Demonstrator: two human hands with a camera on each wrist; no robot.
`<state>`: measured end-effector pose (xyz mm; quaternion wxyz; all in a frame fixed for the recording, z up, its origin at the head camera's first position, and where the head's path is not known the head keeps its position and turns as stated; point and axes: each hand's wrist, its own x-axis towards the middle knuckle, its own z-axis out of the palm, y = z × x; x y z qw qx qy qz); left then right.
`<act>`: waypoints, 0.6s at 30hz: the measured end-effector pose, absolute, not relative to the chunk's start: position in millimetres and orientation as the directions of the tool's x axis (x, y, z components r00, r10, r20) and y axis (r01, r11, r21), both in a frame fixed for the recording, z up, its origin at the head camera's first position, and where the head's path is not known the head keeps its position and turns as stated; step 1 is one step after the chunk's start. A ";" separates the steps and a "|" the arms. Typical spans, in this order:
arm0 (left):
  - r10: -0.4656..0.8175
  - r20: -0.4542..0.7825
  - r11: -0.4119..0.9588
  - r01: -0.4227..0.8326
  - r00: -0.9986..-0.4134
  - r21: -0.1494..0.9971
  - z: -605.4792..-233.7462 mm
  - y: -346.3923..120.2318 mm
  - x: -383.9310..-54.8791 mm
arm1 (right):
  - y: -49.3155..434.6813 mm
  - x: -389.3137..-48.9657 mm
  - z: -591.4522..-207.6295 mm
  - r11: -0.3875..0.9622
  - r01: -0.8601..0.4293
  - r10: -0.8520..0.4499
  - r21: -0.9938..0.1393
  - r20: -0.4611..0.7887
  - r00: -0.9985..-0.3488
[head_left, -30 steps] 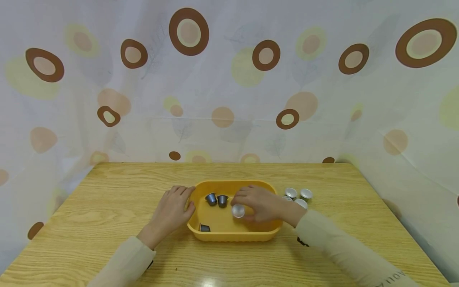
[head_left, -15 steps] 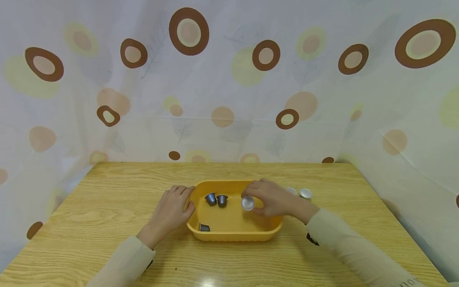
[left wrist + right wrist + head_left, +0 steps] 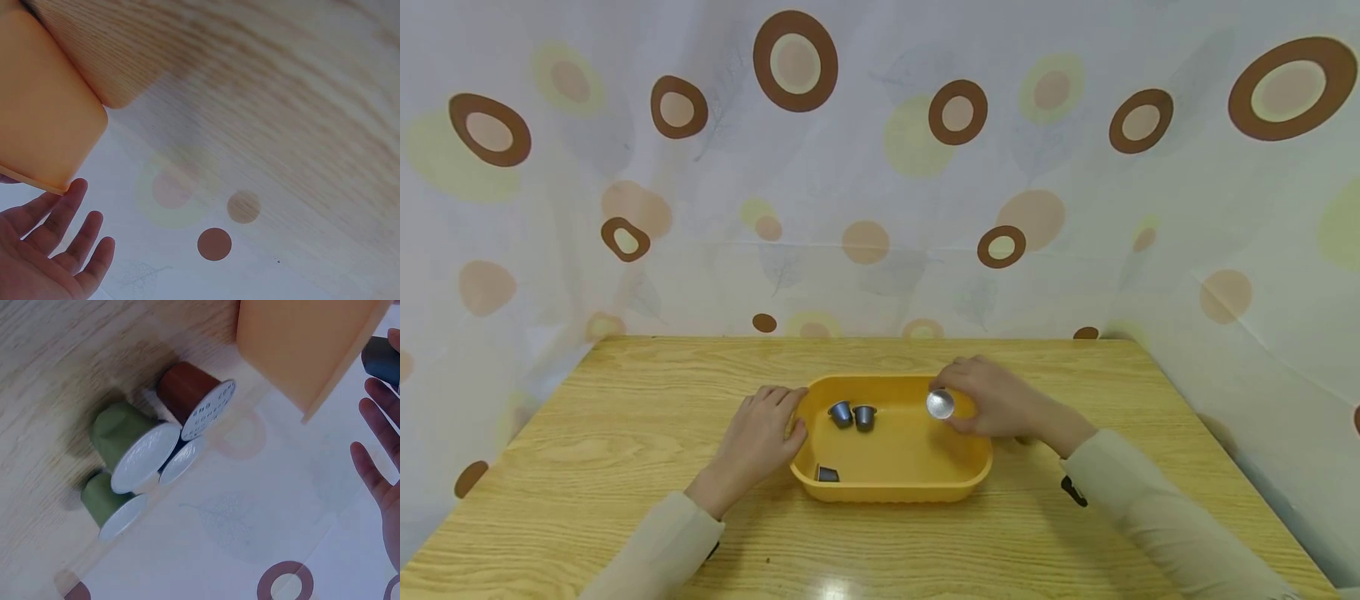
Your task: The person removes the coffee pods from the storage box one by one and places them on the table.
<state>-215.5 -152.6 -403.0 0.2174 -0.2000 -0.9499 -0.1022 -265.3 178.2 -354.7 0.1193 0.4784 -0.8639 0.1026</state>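
My left hand rests on the left rim of a yellow plastic tray; the left wrist view shows its fingers fairly straight, tips touching the rim. Above the tray's right end, my right hand pinches a coffee capsule between thumb and fingers, silver lid toward the head camera. Its dark body shows in the right wrist view. Inside the tray lie two dark capsules side by side, a bluish one and a grey one. Another dark capsule is at the near left corner.
Beside the tray's right wall, a brown capsule, two green capsules, one larger in view and one smaller, and a dark one with a white lid stand on the wooden table. A patterned cloth hangs behind.
My right hand has moved right and away from me with the capsule, from mid-tray to the tray's right end, now covering the capsules beside the tray. The left hand has stayed put.
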 end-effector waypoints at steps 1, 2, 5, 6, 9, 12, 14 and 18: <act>0.336 0.453 0.899 0.425 -0.825 0.107 -402.8 -152.6 -215.6 | 180.1 -265.9 -354.1 0.524 -0.849 -0.798 -0.069 0.309 -0.518; 0.337 0.453 0.899 0.425 -0.825 0.106 -402.6 -152.5 -215.6 | 182.0 -266.7 -353.8 0.527 -0.847 -0.795 -0.071 0.312 -0.520; 0.338 0.452 0.898 0.426 -0.826 0.107 -401.8 -152.3 -215.2 | 187.9 -268.5 -353.2 0.532 -0.843 -0.786 -0.079 0.325 -0.526; 0.338 0.450 0.899 0.425 -0.827 0.107 -401.6 -152.3 -215.1 | 189.9 -268.8 -353.1 0.535 -0.842 -0.783 -0.077 0.329 -0.527; 0.335 0.446 0.900 0.423 -0.830 0.109 -401.3 -152.2 -214.7 | 195.8 -269.3 -352.6 0.544 -0.835 -0.773 -0.079 0.340 -0.535; 0.333 0.446 0.901 0.420 -0.831 0.109 -400.5 -152.1 -214.6 | 201.3 -269.9 -351.5 0.555 -0.828 -0.763 -0.080 0.347 -0.545; 0.333 0.446 0.901 0.420 -0.831 0.110 -400.1 -152.1 -214.6 | 204.8 -270.5 -350.6 0.560 -0.824 -0.756 -0.085 0.354 -0.550; 0.335 0.447 0.900 0.423 -0.829 0.110 -400.4 -152.0 -214.7 | 212.9 -271.4 -350.0 0.566 -0.820 -0.743 -0.087 0.376 -0.553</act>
